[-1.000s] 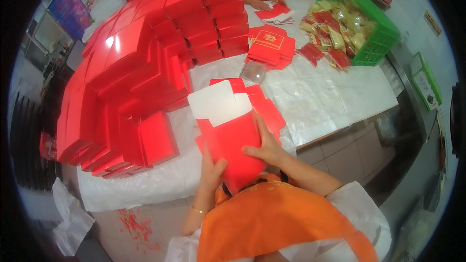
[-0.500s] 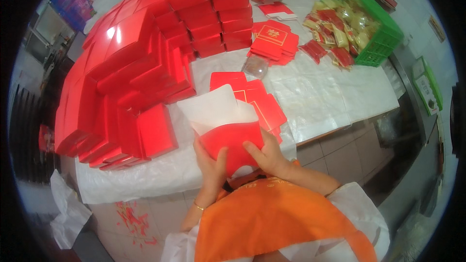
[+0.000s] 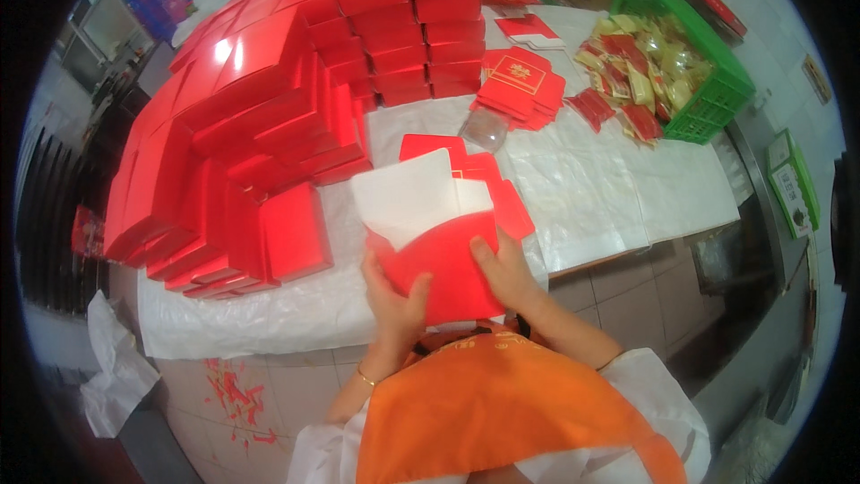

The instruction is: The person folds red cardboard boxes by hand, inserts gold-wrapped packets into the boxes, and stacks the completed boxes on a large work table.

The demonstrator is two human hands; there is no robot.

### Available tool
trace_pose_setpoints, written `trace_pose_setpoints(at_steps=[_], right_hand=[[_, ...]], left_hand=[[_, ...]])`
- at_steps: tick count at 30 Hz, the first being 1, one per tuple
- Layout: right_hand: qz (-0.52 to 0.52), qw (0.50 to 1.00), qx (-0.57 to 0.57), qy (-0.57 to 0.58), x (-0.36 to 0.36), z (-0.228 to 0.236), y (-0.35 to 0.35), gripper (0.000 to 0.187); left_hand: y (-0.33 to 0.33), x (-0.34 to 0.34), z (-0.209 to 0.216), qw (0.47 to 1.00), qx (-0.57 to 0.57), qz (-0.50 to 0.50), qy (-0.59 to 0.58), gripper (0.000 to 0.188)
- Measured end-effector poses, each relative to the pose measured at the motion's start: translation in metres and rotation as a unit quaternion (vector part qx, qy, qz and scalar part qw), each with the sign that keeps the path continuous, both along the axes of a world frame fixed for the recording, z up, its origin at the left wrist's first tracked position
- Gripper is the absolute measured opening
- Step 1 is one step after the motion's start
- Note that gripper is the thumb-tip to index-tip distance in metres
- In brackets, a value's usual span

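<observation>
Gripping 1 red carton (image 3: 439, 269) by opposite sides in half-curled left hand (image 3: 394, 305) and half-curled right hand (image 3: 509, 273), at the table's (image 3: 591, 206) near edge, right of stacked red boxes (image 3: 296, 233).

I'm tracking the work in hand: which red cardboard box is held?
The open red cardboard box between the left hand and right hand, white inside showing; the stacked red cardboard boxes are in neither hand.

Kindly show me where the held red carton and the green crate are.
Red carton (image 3: 441, 260), head view: middle of its red panel, between the thumbs.
Green crate (image 3: 715, 102), head view: its near side wall.
</observation>
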State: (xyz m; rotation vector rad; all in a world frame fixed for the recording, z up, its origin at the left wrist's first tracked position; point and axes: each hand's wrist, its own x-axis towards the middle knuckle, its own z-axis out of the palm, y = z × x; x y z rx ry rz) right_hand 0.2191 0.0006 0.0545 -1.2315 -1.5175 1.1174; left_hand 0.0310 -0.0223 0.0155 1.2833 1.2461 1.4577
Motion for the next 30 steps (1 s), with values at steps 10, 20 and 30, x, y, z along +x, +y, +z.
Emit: trace_pose_setpoints(at_steps=[10, 20, 30], right_hand=[[0.027, 0.988, 0.148, 0.044, 0.013, 0.016, 0.011, 0.057], [0.012, 0.991, 0.114, 0.075, 0.016, 0.013, 0.008, 0.042], [-0.014, 0.995, 0.086, 0.049, 0.024, 0.026, 0.004, 0.037]], left_hand=[[0.014, 0.011, 0.04, 0.992, 0.105, -0.044, 0.049, 0.075], [0.017, 0.005, 0.049, 0.983, 0.12, -0.046, 0.13, 0.034], [0.019, 0.015, 0.063, 0.988, 0.106, -0.004, 0.115, 0.034]])
